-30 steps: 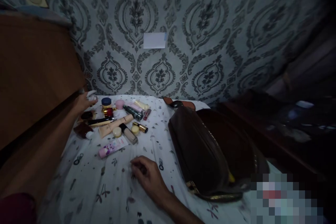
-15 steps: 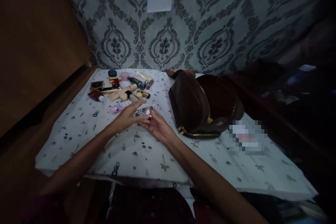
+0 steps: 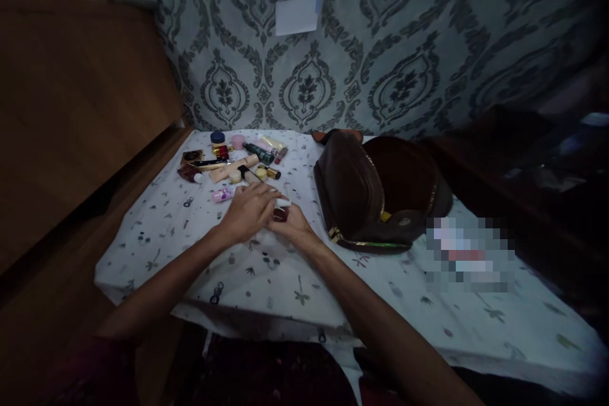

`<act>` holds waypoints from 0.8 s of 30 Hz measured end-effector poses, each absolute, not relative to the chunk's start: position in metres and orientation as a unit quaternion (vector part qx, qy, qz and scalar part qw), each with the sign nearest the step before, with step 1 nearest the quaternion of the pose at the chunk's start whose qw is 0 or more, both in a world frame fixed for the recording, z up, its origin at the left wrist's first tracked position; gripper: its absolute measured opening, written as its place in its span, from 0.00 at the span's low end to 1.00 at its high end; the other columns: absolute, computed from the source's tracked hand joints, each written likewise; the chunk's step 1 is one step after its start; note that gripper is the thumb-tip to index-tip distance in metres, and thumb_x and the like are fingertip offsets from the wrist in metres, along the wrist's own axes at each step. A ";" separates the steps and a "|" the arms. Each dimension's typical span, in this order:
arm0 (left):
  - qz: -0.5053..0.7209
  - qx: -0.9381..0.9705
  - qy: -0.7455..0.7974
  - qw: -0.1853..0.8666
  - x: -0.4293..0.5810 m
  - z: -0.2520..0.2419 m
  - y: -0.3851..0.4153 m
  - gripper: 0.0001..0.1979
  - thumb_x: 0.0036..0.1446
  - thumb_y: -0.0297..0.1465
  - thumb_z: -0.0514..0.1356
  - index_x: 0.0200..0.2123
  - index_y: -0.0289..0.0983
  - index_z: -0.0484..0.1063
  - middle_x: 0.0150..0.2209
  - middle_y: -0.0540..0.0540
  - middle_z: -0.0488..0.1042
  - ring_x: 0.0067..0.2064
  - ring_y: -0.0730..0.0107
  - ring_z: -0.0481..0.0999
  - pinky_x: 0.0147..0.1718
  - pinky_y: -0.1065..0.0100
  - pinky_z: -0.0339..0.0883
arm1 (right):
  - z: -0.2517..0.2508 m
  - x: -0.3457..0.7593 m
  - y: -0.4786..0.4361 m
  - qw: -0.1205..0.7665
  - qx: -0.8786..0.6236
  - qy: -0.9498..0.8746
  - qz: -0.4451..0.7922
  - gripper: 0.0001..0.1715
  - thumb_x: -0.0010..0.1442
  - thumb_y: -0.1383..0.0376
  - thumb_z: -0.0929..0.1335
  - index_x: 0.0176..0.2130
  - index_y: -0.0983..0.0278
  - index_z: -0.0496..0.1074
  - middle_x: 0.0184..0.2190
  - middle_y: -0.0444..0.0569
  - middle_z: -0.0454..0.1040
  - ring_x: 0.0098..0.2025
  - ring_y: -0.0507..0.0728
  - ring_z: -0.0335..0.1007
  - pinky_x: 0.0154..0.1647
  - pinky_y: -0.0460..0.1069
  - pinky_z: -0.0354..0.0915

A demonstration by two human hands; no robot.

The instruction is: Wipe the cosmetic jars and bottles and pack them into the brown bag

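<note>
A small dark red item with a white part on top, perhaps a bottle, is between my two hands above the near middle of the table. My left hand lies over it from the left, fingers closed across its top. From the right, my right hand grips its lower part. Fingers hide much of it. Just beyond my left hand are a pink-and-purple tube, a black-capped bottle and a small yellow-lidded jar.
More cosmetics spread behind: a beige tube, a dark green tube, a brown bottle and a blue-lidded jar. An open brown bag stands right of my hands. Wooden furniture borders the left; a patterned wall rises behind.
My left hand has turned palm down over the held item, its fingers now closed across the top. The item's white part and dark red body now show. The view has shifted slightly left.
</note>
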State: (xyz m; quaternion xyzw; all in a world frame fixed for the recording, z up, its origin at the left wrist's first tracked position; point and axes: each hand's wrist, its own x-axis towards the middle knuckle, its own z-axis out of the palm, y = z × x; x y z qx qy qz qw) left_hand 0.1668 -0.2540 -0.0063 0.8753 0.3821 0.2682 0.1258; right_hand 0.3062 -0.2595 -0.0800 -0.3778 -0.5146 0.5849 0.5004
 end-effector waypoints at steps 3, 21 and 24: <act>0.281 0.803 0.386 0.357 0.159 -0.009 -0.225 0.18 0.59 0.31 0.52 0.50 0.37 0.75 0.54 0.41 0.75 0.56 0.56 0.71 0.56 0.57 0.62 | -0.075 0.312 -0.265 0.476 -0.365 -0.502 0.623 0.33 0.34 0.65 0.80 0.41 0.63 0.72 0.38 0.45 0.76 0.41 0.57 0.74 0.48 0.53 0.69; 0.517 0.516 0.361 0.579 0.174 -0.078 -0.204 0.21 0.55 0.48 0.62 0.36 0.34 0.76 0.32 0.49 0.77 0.34 0.69 0.74 0.34 0.71 0.66 | -0.073 0.310 -0.259 0.552 -0.314 -0.308 0.709 0.15 0.51 0.59 0.76 0.39 0.61 0.75 0.42 0.48 0.78 0.44 0.57 0.73 0.41 0.52 0.72; 0.479 0.504 0.358 0.623 0.172 -0.078 -0.206 0.25 0.54 0.50 0.61 0.41 0.33 0.77 0.33 0.46 0.79 0.30 0.69 0.73 0.29 0.70 0.66 | -0.076 0.313 -0.260 0.513 -0.344 -0.377 0.690 0.16 0.50 0.59 0.75 0.39 0.62 0.74 0.36 0.46 0.77 0.37 0.56 0.72 0.33 0.49 0.68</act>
